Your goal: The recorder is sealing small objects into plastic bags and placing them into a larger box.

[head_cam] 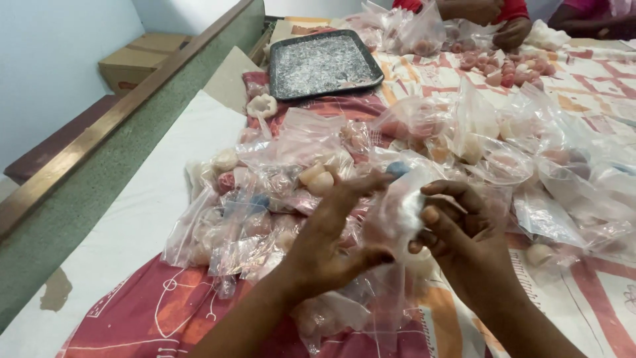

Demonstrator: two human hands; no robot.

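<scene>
Above the bag pile [265, 205], both hands [391, 225] pinch a clear bag [397, 209].

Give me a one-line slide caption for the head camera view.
Left hand and right hand hold a clear plastic bag above a heap of bagged pastel pieces.

One tray [322, 65], one box [136, 61], two hands [331, 229] working; bags [278, 199] too heaped to count.

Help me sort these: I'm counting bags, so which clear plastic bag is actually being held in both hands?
The clear bag at the centre front, pinched between the left hand and right hand. It is lifted off the cloth; the other bags lie untouched in the pile.
</scene>
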